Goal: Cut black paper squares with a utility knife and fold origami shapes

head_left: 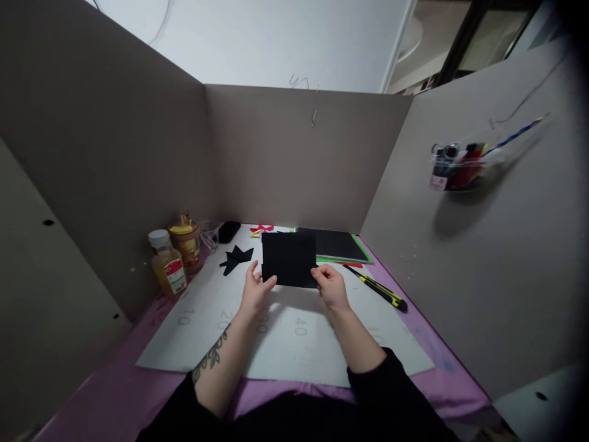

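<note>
Raised over the white board is a black sheet of paper (289, 259), roughly square, facing me. My left hand (256, 285) has its thumb on the lower left corner of the sheet, with the other fingers at the left edge and partly behind it. At the right edge, my right hand (330, 285) pinches the paper between thumb and fingers. A folded black paper piece (236, 259) with pointed ends lies on the board to the left. Beyond the right hand lies a black and yellow utility knife (380, 288).
A stack of coloured paper (340, 245), black on top, lies at the back right. Red and yellow paper pieces (261, 229) lie behind the sheet. Bottle (168, 264), jar (184, 242), clear cup (210, 234) and black phone-like object (229, 232) stand or lie left. Grey panels (304, 159) enclose the white board (294, 362).
</note>
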The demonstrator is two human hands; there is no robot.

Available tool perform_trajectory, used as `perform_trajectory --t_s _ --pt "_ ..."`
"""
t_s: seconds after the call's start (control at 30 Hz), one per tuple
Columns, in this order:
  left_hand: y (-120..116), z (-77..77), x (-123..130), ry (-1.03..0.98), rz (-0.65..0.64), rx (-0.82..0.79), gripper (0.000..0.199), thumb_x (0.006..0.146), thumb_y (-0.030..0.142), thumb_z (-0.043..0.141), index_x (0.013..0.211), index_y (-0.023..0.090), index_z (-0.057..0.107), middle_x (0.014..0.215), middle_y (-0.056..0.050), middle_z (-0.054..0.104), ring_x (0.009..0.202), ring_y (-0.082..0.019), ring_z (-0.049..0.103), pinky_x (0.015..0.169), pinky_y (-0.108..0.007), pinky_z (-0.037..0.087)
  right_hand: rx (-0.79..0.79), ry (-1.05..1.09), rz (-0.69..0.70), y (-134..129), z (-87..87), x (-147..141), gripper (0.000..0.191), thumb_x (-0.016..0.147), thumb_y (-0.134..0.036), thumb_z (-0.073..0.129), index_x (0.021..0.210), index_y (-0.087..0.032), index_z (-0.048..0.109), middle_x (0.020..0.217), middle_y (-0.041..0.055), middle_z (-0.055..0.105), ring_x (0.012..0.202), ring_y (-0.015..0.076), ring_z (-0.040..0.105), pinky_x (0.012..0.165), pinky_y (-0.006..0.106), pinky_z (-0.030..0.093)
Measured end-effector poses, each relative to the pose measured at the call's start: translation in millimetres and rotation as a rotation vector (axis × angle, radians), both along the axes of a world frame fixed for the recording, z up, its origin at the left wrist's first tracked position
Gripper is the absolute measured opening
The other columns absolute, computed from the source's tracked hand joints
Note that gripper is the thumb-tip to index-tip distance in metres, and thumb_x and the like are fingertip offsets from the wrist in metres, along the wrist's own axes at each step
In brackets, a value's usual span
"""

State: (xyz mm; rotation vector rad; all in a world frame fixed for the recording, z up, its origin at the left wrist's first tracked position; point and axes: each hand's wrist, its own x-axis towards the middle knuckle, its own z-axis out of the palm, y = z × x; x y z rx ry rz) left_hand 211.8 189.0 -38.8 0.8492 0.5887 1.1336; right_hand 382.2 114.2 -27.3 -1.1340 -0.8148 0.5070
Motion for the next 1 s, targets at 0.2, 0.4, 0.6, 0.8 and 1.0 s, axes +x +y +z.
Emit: perform_trajectory --t_s 0.2,0.4,0.6,0.8,1.0 --pt "-33 5.7 22 -0.122 -0.356 -0.219 0.041 0.059 0.018 0.081 0.096 0.014 0.062 0.081 -0.004 0.066 0.071 -0.013 0.063 0.062 -0.022 0.046 0.026 -0.123 -0.077 3 -3.2 -37 0.030 0.077 -0.042 0.063 0.061 -0.020 0.049 0.049 -0.0066 0.044 0.046 0.0094 0.039 0.047 0.023 0.032" --pt "-40 7.4 34 -0.217 -0.197 -0.286 0.016 0.071 0.021 0.074 0.076 0.012 0.062 0.068 -0.003 0.065 0.055 -0.010 0.058 0.058 -0.022 0.047 -0.082 -0.124 0.086 1 -8.6 -48 0.032 0.078 -0.044 0.061 0.062 -0.021 0.046 0.046 -0.0062 0.047 0.044 0.0106 0.043 0.046 0.023 0.035" --pt "-23 19.4 20 -0.356 -0.083 -0.365 0.011 0.088 0.014 0.051 0.087 0.018 0.061 0.084 -0.003 0.069 0.072 -0.012 0.065 0.070 -0.024 0.053 -0.102 -0.124 0.065 -1 -10.0 -44 0.035 0.078 -0.047 0.060 0.062 -0.022 0.042 0.044 -0.0075 0.045 0.041 0.0096 0.040 0.044 0.022 0.031" --pt "7 25.1 5 -0.430 0.133 -0.492 0.019 0.090 0.011 0.045 0.096 0.021 0.060 0.078 -0.001 0.069 0.071 -0.011 0.066 0.069 -0.021 0.054 -0.135 -0.141 0.060 -4 -5.8 -49 0.037 0.076 -0.049 0.060 0.060 -0.022 0.041 0.041 -0.0076 0.043 0.039 0.0094 0.037 0.042 0.022 0.029" --pt "30 14.4 -10 -0.311 0.204 -0.417 0.023 0.086 0.012 0.050 0.101 0.024 0.062 0.092 -0.003 0.070 0.091 -0.015 0.065 0.080 -0.026 0.052 -0.136 -0.137 0.074 -4 -6.3 -53 0.035 0.076 -0.046 0.061 0.059 -0.022 0.043 0.041 -0.0074 0.043 0.040 0.0093 0.037 0.042 0.022 0.029"
